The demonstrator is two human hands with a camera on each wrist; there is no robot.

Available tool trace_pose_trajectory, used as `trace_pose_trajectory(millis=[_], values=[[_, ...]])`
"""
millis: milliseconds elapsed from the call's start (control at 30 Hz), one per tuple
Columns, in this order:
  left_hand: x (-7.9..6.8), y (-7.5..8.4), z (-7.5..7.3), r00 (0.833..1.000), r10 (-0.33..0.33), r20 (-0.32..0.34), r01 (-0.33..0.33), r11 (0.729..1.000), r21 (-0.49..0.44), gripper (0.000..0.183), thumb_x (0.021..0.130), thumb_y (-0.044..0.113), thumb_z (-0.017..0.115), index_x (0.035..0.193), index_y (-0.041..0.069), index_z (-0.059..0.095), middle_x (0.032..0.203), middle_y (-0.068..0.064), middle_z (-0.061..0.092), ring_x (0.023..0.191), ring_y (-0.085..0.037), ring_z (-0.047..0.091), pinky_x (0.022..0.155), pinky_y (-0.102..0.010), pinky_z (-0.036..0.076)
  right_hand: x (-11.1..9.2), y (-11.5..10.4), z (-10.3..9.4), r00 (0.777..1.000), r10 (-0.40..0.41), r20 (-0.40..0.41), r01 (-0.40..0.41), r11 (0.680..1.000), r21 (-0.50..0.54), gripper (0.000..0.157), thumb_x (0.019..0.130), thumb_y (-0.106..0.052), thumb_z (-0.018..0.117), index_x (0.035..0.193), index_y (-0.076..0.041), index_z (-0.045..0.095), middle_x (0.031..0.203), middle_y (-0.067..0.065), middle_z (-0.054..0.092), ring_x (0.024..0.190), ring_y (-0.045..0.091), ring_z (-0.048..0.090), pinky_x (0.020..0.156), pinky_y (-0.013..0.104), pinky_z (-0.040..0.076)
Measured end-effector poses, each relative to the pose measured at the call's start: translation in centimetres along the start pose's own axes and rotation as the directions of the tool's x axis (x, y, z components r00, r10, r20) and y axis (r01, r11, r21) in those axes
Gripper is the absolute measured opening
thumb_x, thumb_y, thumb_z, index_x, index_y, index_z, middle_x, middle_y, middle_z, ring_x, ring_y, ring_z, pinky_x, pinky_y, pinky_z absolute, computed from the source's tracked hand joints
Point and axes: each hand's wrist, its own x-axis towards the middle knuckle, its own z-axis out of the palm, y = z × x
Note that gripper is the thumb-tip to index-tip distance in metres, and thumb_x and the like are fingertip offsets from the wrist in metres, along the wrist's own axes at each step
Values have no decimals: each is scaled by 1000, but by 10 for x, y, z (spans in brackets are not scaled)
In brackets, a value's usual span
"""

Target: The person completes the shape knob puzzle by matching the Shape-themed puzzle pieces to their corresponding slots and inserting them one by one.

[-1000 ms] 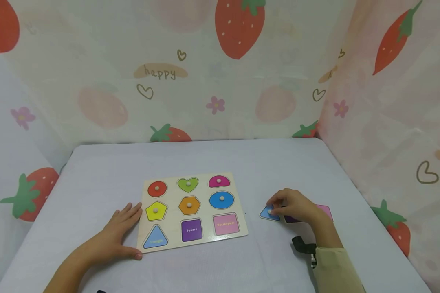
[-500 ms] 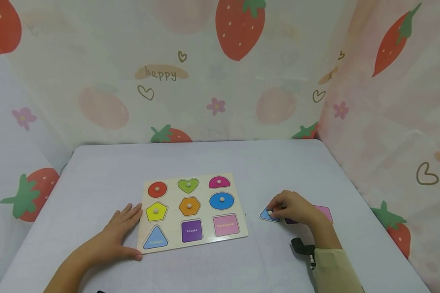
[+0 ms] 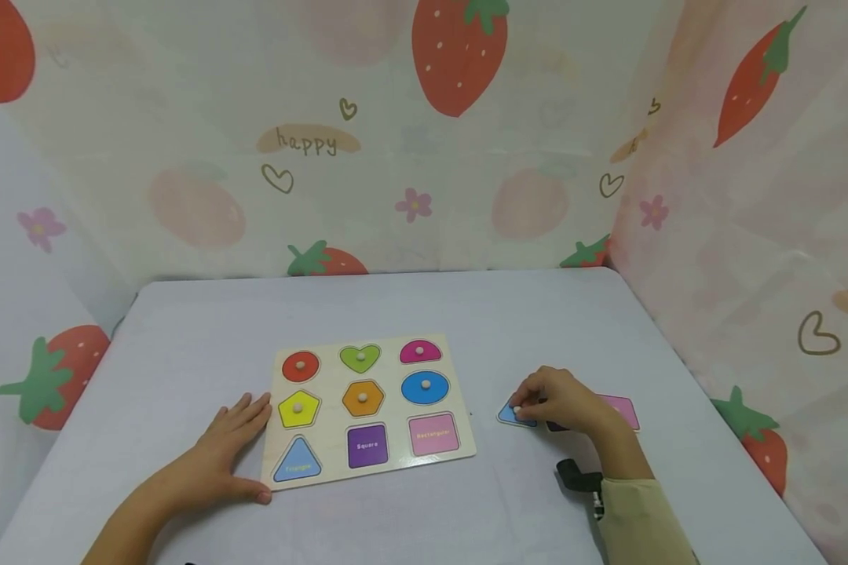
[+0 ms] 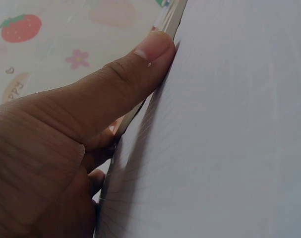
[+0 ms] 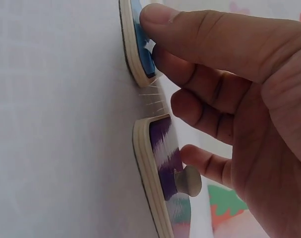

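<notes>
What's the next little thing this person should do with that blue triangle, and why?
Probably lift the blue triangle straight up: the right hand pinches its knob, the piece rests on the table, and the board has a matching space marked Triangle with no piece in it. The left hand rests against the board's edge.

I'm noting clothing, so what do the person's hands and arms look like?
The left hand and right hand are ungloved, no rings visible. On the right, a pale khaki sleeve ends before the wrist, beside a black fitting. No left sleeve shows.
</notes>
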Motion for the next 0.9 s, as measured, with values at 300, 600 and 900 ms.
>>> trace_pose_trajectory(millis=[300,600,900], values=[[-2,-1,-2,1000,-2,2,2,1000,-24,132,59,69,87,161,5,31,171,-11,20,158,-42,4,128,-51,-8,1,-6,-1,998,-51,-32,51,999,9,8,89,-25,82,96,-27,79,102,-11,69,101,14,58,92,39,49],[1,-1,0,1000,-10,0,10,1000,-14,133,59,69,87,161,5,31,171,-10,20,158,-40,3,128,-53,-6,9,-30,-4,986,-125,-109,124,992,-19,10,91,-21,80,101,-23,80,98,-12,70,100,19,60,88,45,53],[0,0,0,999,-44,11,44,999,1,133,58,68,88,161,6,30,172,-9,19,159,-39,2,127,-60,-2,22,-68,0,981,-142,-131,140,990,-30,12,90,-25,81,101,-27,81,101,-13,72,103,21,59,89,51,56]])
